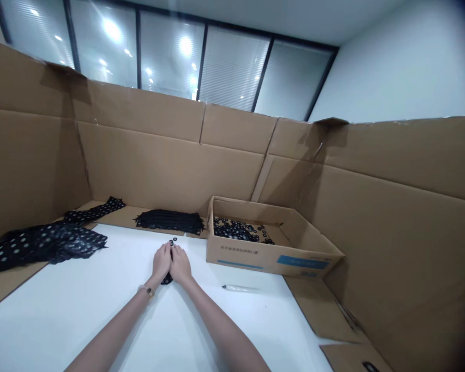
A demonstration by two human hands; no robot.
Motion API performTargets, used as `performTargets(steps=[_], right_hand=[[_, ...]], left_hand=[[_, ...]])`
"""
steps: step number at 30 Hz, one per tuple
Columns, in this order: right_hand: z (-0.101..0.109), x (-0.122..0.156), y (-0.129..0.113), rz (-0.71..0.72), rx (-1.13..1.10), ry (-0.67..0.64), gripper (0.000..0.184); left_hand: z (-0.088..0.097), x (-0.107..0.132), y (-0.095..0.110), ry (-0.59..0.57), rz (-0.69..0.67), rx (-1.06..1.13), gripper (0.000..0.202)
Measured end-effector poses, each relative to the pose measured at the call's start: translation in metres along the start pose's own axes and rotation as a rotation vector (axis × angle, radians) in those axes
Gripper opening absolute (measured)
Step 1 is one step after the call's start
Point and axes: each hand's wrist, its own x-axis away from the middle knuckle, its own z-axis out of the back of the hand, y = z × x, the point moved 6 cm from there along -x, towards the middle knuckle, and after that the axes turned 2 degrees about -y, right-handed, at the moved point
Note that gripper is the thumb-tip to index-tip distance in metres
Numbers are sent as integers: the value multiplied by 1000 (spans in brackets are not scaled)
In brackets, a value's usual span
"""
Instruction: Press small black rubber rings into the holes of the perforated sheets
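Cardboard walls (158,170) enclose a white table (62,310). At right stands a carton (271,258) of black rings (236,230), at left a heap of punched sheets (42,245). At centre, the left hand (161,263) and right hand (180,266) meet, fingers closed on a black strip (167,279) lying on the table.

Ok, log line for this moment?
left hand: gripping black piece | right hand: gripping same piece, touching left | black rings: in cardboard box, right of hands | black sheets: piled at left

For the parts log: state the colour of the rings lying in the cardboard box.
Black; the head view shows the rings in the cardboard box.
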Motion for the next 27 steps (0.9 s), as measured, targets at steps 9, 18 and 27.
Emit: performTargets(steps=[9,18,27], right_hand=[[5,37,-31,153,126,40,66],[3,19,-45,181,428,-157,34],[107,-39,-48,161,455,-48,20]], left_hand=[[35,2,3,-90,35,354,52],[122,-24,-21,175,117,460,39],[129,-24,-27,235,78,317,40]])
